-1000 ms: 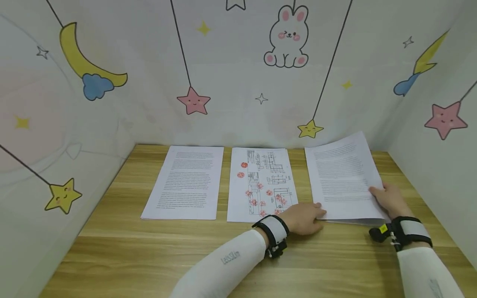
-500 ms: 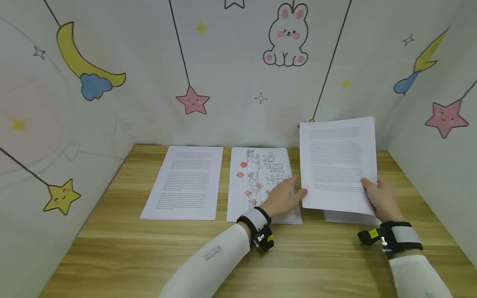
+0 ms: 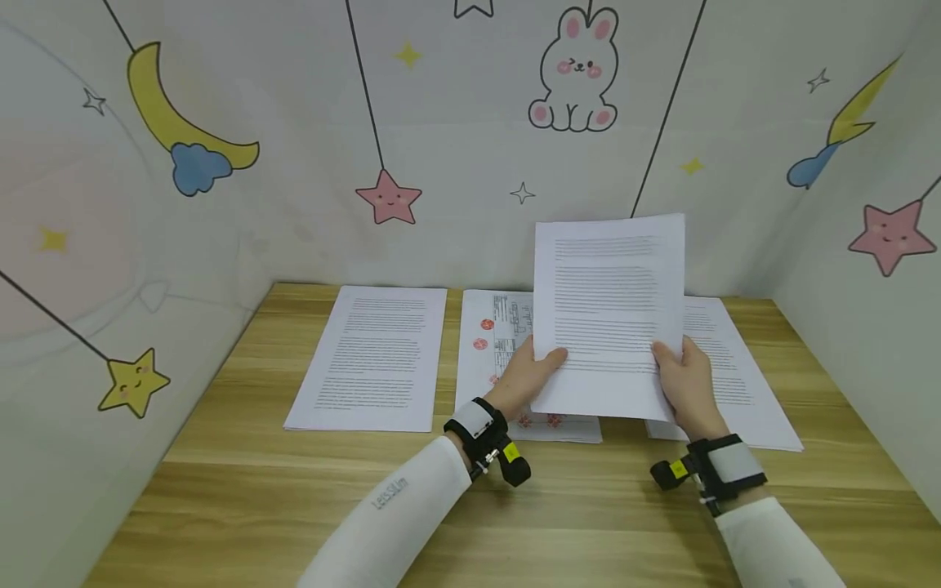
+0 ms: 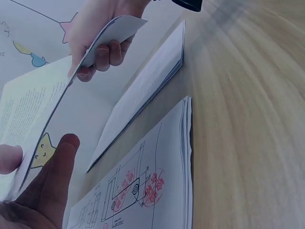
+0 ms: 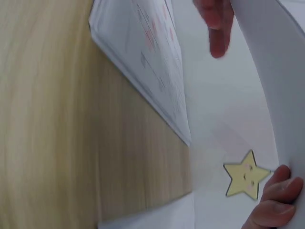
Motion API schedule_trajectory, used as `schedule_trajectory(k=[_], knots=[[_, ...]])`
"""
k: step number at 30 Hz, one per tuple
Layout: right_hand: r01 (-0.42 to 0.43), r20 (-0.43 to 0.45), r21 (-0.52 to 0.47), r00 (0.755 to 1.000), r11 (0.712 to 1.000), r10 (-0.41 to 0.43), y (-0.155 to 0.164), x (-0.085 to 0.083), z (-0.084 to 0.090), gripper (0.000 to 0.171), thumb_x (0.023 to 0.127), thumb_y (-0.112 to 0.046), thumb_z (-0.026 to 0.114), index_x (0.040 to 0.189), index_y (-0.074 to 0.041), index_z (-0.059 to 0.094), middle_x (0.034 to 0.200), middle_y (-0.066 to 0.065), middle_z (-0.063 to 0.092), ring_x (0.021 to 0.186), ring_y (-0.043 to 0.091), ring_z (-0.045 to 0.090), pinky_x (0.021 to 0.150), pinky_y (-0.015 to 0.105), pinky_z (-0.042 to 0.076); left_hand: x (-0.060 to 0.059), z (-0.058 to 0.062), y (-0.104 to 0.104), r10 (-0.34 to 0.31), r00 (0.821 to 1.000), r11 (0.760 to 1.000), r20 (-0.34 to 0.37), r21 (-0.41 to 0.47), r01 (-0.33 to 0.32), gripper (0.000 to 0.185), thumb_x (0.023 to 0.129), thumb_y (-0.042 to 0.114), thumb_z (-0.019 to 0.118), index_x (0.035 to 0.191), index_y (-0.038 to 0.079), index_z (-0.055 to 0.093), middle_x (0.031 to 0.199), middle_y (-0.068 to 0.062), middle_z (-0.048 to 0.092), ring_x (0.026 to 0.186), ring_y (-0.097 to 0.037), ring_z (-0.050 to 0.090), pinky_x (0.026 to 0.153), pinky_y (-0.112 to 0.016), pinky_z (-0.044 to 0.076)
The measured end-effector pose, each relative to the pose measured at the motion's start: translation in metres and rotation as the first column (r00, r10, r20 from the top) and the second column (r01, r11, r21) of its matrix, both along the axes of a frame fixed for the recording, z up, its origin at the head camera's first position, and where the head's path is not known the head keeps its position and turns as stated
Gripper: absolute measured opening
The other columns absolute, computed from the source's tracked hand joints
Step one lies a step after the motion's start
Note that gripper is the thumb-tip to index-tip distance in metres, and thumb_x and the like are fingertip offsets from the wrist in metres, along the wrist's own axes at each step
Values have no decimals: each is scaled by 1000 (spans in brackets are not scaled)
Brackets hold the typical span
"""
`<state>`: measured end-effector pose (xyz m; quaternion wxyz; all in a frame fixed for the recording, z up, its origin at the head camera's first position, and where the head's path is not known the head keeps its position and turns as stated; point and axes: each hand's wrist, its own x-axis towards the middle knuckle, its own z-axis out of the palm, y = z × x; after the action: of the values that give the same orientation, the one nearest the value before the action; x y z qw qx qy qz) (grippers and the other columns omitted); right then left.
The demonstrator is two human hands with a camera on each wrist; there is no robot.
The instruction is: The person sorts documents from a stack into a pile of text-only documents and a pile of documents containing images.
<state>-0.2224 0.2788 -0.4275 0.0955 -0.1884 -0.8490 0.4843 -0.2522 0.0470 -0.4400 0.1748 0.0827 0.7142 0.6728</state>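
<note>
A small stack of printed paper [image 3: 606,318] stands tilted up above the table, its lower edge in front of the drawing sheets. My right hand [image 3: 689,388] grips its right edge, thumb on the printed face and fingers curled behind, as the left wrist view shows. At the opposite edge is my left hand [image 3: 525,380]: its thumb [image 4: 10,159] lies against the printed side, while its straight fingers [image 4: 59,174] stand off behind with a gap to the paper. Below lie the drawing sheets [image 3: 476,371] with red stamps, partly hidden by the raised stack.
More printed pages [image 3: 738,388] lie on the right, partly covered by the raised stack and right hand. A further text stack [image 3: 371,359] is at the left of the wooden table [image 3: 588,514]. A decorated wall [image 3: 456,139] closes off the back.
The right hand has lifted the paper stack from the right-hand pages and carried it left, over the drawing sheets. My left hand has moved left and come to the stack's left edge.
</note>
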Motion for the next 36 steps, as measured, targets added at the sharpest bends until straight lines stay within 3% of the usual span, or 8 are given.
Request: schedule_trajectory(k=[5,12,17,22,26,29,36], knots=[[-17,-60,-21,998,1000,15,-22,0,-4,45,107,-30,37,143,-5,47,126,17,61,96,11,57,70,13,44,-3,-1,-12,69,998,998,11,-8,-69,42,101,35,54,140,20,48,120,-5,67,103,-14,65,87,-30,53],[-68,-83,-56,994,996,64,-43,0,-7,44,108,-29,35,142,-4,47,122,18,61,101,18,60,73,14,46,-4,0,-30,106,994,993,-20,-53,-107,38,103,32,51,139,18,52,120,-5,68,109,-16,66,94,-36,53],[-140,-84,-35,987,990,137,-57,-1,-6,44,108,-26,32,144,-4,45,128,18,60,111,26,59,86,28,49,-5,2,-47,134,989,985,-55,-100,-139,40,103,32,51,140,17,50,125,-4,65,117,-19,60,103,-42,48],[-237,-90,-21,968,971,234,-70,0,-2,43,107,-18,34,146,-1,42,135,22,56,118,31,55,100,42,42,-5,4,-68,148,985,980,-93,-122,-159,39,104,29,48,141,15,48,123,-8,63,115,-22,59,101,-44,48],[-313,-70,-68,949,947,309,-83,0,3,45,106,-14,34,149,0,36,140,23,52,126,32,51,109,48,38,-4,6,-85,176,978,966,-108,-174,-193,38,104,29,48,138,13,50,120,-8,63,110,-22,61,97,-42,49],[-333,-55,-83,943,939,329,-93,-1,4,44,106,-14,36,147,1,37,139,23,51,125,31,49,109,48,38,-3,6,-98,202,973,954,-109,-203,-221,36,104,30,50,135,12,53,118,-8,65,109,-22,62,95,-42,51],[-365,-39,-60,931,929,363,-117,-5,2,40,105,-15,42,142,-1,45,130,19,59,111,26,54,93,36,44,-3,2,-126,227,965,935,-132,-246,-254,34,103,29,50,133,13,55,118,-8,66,108,-21,65,91,-40,54]])
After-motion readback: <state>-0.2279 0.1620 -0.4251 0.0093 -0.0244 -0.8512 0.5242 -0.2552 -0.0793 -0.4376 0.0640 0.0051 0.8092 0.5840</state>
